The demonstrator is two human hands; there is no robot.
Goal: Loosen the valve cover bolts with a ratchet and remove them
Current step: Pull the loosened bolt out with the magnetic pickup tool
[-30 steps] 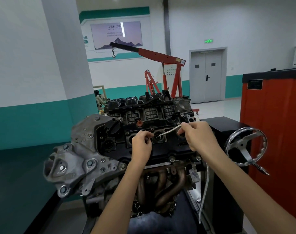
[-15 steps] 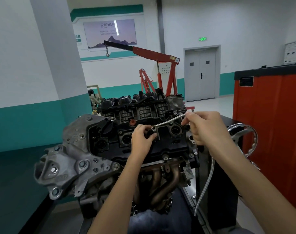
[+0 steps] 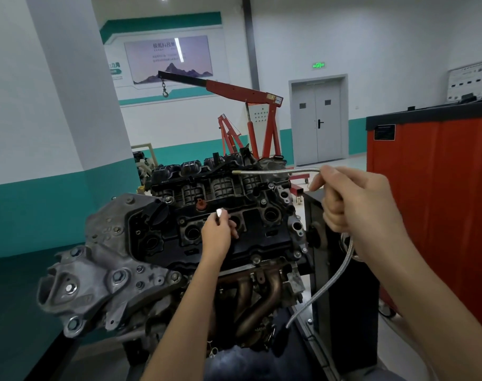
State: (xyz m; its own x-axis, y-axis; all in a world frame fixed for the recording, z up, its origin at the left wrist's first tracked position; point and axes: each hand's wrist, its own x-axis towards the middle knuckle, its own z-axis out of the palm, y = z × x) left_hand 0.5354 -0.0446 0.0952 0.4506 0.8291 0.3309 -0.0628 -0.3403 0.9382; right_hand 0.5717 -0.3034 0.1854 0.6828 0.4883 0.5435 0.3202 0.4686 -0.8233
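Note:
The black valve cover (image 3: pixel 261 226) tops an engine on a stand in front of me. My left hand (image 3: pixel 216 235) rests on the cover's middle and pinches a small silver bolt (image 3: pixel 220 212) between its fingertips. My right hand (image 3: pixel 355 199) is raised to the right of the engine and grips a flexible metal-shafted tool (image 3: pixel 278 171). The tool's tip points left above the intake side, clear of the cover, and its tail hangs down past my wrist. Bolt heads (image 3: pixel 263 201) still sit in the cover's rim.
A grey aluminium bracket (image 3: pixel 102 270) sticks out at the engine's left end, with the exhaust manifold (image 3: pixel 261 292) below the cover. The black stand column (image 3: pixel 344 298) and a red cabinet (image 3: pixel 440 202) are close on the right. A red engine hoist (image 3: pixel 242 92) stands behind.
The tool's tip was down at the cover beside my left fingers. My right hand has lifted it up and to the right, and my left hand now holds the bolt free of the tool.

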